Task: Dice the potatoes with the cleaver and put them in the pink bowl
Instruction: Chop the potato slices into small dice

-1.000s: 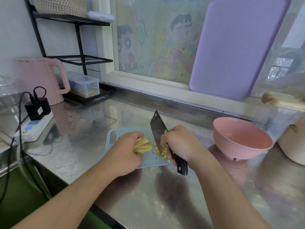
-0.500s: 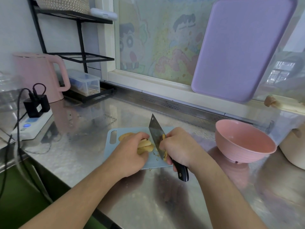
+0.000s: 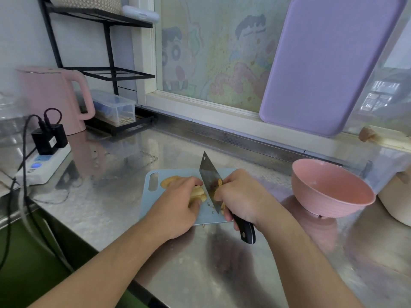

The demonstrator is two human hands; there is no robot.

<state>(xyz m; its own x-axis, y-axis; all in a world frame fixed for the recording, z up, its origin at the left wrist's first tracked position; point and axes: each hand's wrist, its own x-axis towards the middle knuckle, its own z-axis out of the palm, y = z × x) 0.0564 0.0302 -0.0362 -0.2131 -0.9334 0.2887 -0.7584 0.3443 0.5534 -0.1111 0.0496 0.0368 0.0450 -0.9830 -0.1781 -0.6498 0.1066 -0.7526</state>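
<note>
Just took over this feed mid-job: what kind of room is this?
Most likely a home kitchen. A steel counter runs under a window, a pink kettle stands by a power strip, and a cleaver is cutting potato strips on a blue cutting board beside a pink bowl.

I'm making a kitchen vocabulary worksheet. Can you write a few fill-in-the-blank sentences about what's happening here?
1. The right hand grips the black handle of the ____.
2. The left hand holds the potato strips on the light blue ____.
3. The pink bowl stands on the person's ____ side of the board.
4. The pink kettle stands at the far ____ of the counter.

Missing words: cleaver; cutting board; right; left
</note>
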